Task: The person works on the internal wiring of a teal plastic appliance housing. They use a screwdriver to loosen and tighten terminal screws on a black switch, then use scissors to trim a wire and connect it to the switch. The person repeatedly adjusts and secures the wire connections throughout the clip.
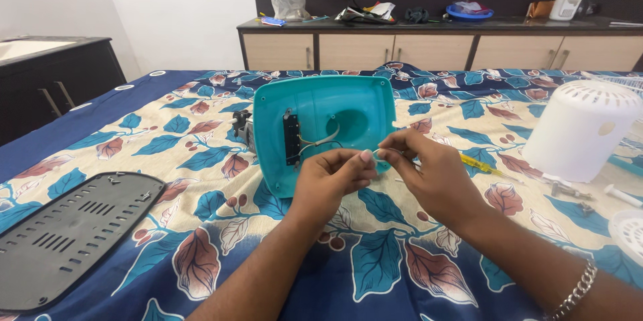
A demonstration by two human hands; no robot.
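The left hand (333,172) and right hand (429,170) meet fingertip to fingertip, pinching a thin white wire (379,153) beside the smooth teal plastic shell (348,103) near the middle of the leafy cloth-covered surface (375,274).

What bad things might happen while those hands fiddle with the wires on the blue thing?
The thin white wire pinched by the left hand and right hand might snap or pull loose from the teal housing. The small screws lying loose on the patterned cloth could roll away and get lost.
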